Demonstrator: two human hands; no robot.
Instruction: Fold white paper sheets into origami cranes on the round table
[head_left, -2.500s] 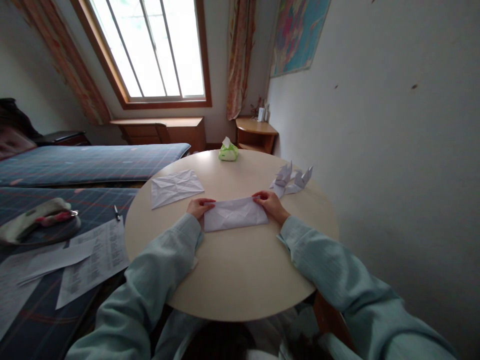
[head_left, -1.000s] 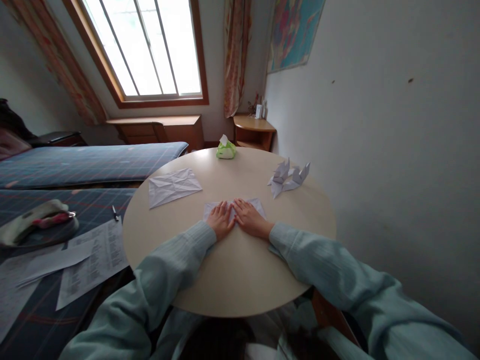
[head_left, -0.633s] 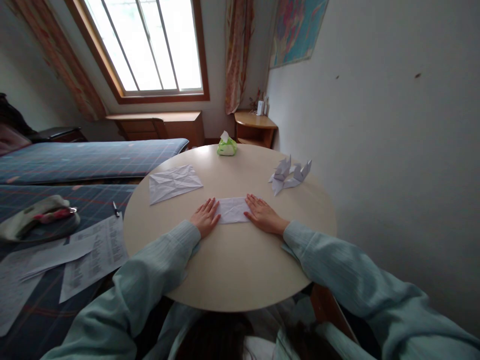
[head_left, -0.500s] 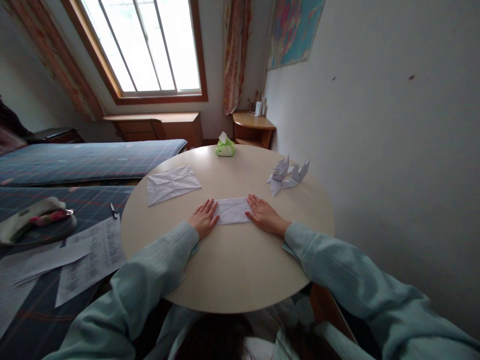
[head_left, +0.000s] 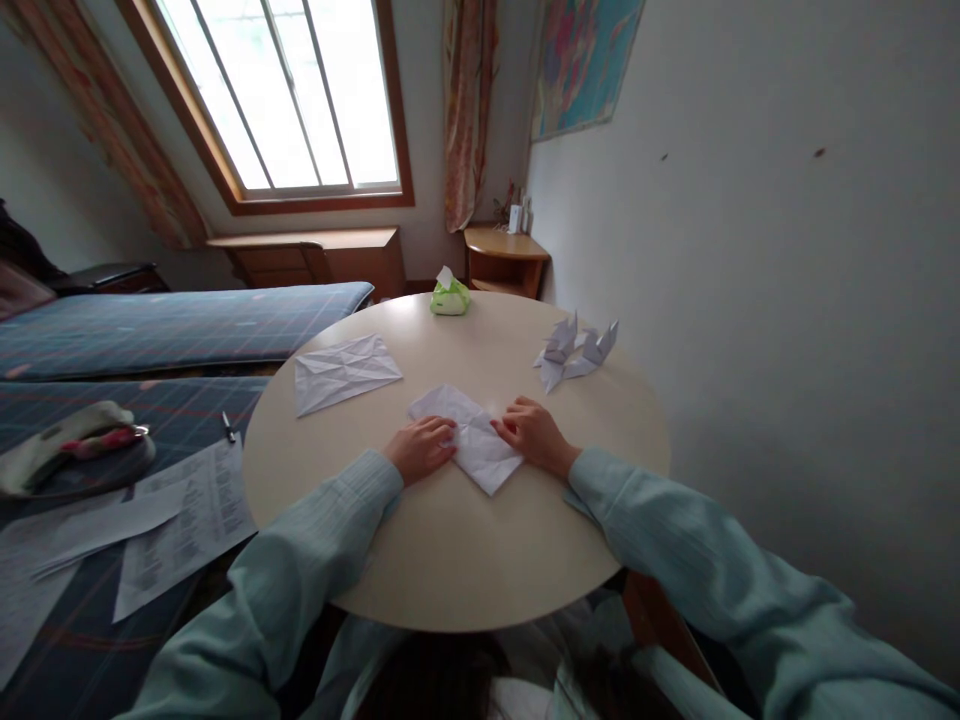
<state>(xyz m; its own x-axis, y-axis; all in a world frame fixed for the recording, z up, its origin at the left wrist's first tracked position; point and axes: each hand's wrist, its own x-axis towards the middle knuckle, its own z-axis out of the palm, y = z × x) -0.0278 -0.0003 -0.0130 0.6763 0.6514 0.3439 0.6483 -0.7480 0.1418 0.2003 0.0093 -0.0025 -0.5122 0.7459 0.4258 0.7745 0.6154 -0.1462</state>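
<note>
A creased white sheet of paper lies turned at a slant on the round table in front of me, one corner pointing toward me. My left hand is closed on its left side, fingers curled over the paper. At the right edge, my right hand pinches the paper between thumb and bent fingers. Beyond my left hand lies a second creased white sheet. Folded white paper figures with pointed tips stand past my right hand.
The round table has a green tissue pack at its far edge. To the left, a bed holds printed sheets, a pen and a pouch. A wall rises close on the right.
The paper has turned from a flat, straight strip to a slanted, wider shape. Both hands have gone from lying flat with stretched fingers to curled fingers gripping it.
</note>
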